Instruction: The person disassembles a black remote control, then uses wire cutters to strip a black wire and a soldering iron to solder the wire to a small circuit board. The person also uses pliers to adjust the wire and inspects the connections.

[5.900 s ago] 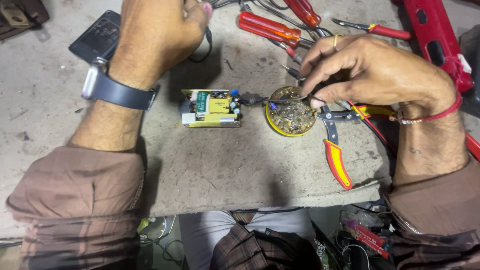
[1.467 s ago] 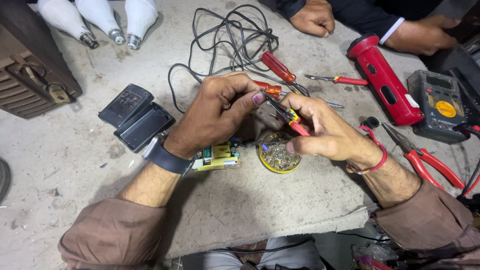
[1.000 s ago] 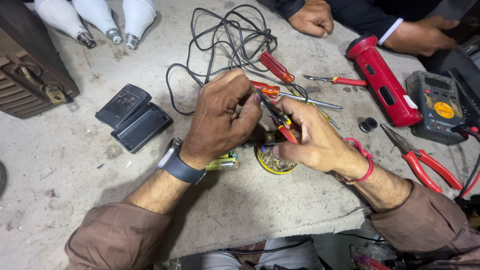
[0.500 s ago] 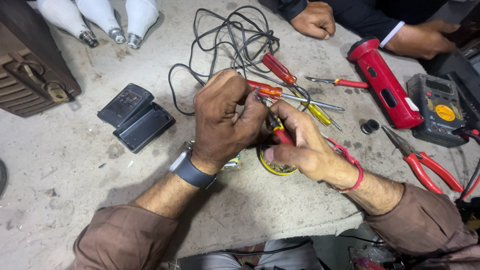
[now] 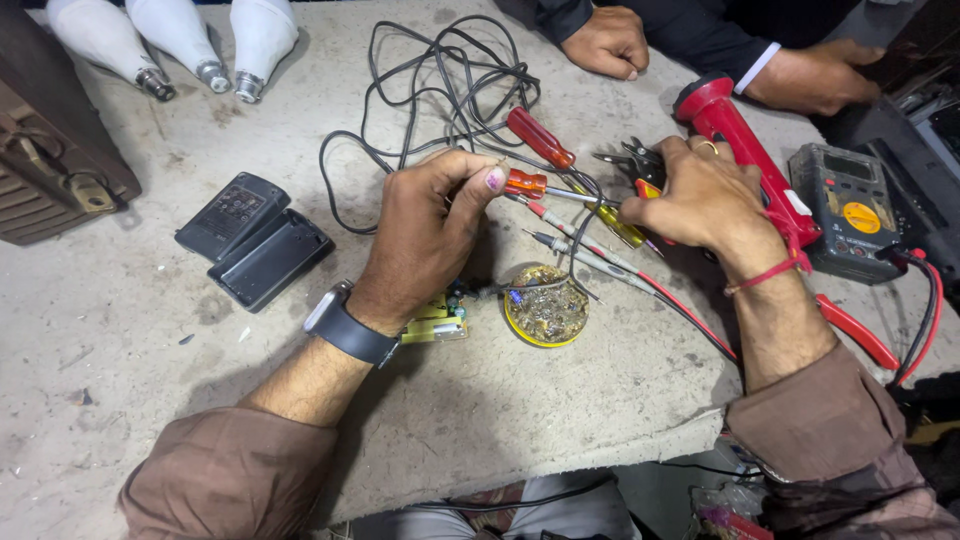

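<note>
My left hand [image 5: 425,235] hovers over a small yellow-green circuit board [image 5: 437,322]. Its thumb and forefinger are pinched together right beside the end of an orange-handled screwdriver [image 5: 526,184] lying on the table. Whatever is between the fingertips is too small to make out. My right hand [image 5: 700,195] is curled over small dark-jawed pliers [image 5: 628,156], whose jaws poke out past my fingers. A round yellow tin of solder scraps [image 5: 546,312] sits between my hands. Thin meter probes [image 5: 585,252] cross above it.
A red hand tool [image 5: 722,118], a multimeter [image 5: 852,205] and red-handled pliers [image 5: 856,336] lie right. Tangled black cable [image 5: 440,80] and a red screwdriver [image 5: 540,138] lie behind. Two black casing halves [image 5: 255,240], white bulbs [image 5: 180,40] and a brown box [image 5: 45,150] are left. Another person's hands [image 5: 605,42] rest far.
My right hand has pulled away from my left and gone right with the pliers, down among the tools. My left hand stays pinched above the board.
</note>
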The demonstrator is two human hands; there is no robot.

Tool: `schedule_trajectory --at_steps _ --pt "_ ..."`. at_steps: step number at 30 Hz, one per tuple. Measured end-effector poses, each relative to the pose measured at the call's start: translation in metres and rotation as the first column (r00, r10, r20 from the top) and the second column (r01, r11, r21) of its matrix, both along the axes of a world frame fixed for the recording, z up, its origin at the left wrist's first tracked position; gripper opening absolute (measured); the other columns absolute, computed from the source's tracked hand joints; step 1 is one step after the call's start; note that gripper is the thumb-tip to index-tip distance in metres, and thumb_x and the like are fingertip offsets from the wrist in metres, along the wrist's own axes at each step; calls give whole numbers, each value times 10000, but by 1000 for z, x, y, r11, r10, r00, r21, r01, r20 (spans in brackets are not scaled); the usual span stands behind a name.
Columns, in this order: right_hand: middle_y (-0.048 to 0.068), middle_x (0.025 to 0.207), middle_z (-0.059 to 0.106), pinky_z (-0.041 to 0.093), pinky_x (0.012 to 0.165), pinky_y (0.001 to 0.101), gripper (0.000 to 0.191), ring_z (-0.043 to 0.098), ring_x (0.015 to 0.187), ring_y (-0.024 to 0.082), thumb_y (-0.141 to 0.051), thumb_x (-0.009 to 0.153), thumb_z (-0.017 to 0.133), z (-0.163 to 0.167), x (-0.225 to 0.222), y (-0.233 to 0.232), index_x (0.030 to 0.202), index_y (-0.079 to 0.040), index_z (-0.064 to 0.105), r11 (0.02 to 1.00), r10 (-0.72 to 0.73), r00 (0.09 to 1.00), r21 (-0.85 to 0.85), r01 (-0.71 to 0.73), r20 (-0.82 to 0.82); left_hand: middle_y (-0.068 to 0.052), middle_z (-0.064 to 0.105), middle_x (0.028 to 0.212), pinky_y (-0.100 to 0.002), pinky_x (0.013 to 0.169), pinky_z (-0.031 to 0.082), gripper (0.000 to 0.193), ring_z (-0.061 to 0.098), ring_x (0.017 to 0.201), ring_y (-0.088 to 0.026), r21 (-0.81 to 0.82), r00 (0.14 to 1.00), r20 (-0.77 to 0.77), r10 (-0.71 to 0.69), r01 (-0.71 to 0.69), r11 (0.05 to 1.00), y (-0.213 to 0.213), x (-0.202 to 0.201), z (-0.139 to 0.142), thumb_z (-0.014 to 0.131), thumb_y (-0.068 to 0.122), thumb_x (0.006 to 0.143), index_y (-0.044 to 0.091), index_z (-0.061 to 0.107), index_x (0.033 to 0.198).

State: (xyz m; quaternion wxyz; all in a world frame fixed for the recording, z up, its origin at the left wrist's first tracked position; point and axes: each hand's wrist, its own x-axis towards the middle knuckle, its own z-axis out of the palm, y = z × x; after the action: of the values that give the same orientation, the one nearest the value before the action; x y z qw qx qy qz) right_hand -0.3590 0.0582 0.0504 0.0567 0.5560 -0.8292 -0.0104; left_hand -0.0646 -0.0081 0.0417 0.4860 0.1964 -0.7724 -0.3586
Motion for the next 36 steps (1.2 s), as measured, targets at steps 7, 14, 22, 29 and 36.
schedule_trajectory --at_steps 7,14,22,29,36 --pt "192 1180 712 505 921 473 525 616 1122 337 -359 864 850 11 21 16 1250 -25 729 820 317 941 -534 -207 122 40 678 701 -205 536 502 232 585 617 -29 328 994 -17 -105 105 939 5 -7 -2 699 248 979 39 783 1032" --pt "106 1006 767 596 752 258 239 722 836 123 -36 951 732 22 80 0 1183 21 718 856 511 121 -517 20 851 -12 739 919 -236 628 610 244 669 730 -67 592 940 -274 -203 331 735 6 -10 -3 595 196 1024 3 727 1095" --pt "100 1097 763 625 846 275 295 729 921 115 -20 943 748 0 103 -17 1230 23 692 772 635 -10 -634 31 773 -35 723 872 -249 623 605 233 665 694 -79 655 958 -246 -144 274 705 -2 -14 -12 576 160 1035 -22 722 1035" --pt "74 1090 753 611 867 253 325 697 925 83 -35 937 761 -17 87 -18 1253 12 705 790 612 51 -612 -18 789 -49 714 797 -245 614 614 250 676 673 -81 684 970 -173 -173 245 688 -5 -22 -20 565 166 1045 -25 722 1010" --pt "72 1062 765 615 845 240 264 706 923 84 -39 949 754 -18 89 -17 1207 10 730 807 589 85 -590 -8 804 -51 714 806 -249 627 622 263 677 680 -88 677 958 -213 -192 286 678 -6 -22 -23 543 159 1054 -36 715 1015"
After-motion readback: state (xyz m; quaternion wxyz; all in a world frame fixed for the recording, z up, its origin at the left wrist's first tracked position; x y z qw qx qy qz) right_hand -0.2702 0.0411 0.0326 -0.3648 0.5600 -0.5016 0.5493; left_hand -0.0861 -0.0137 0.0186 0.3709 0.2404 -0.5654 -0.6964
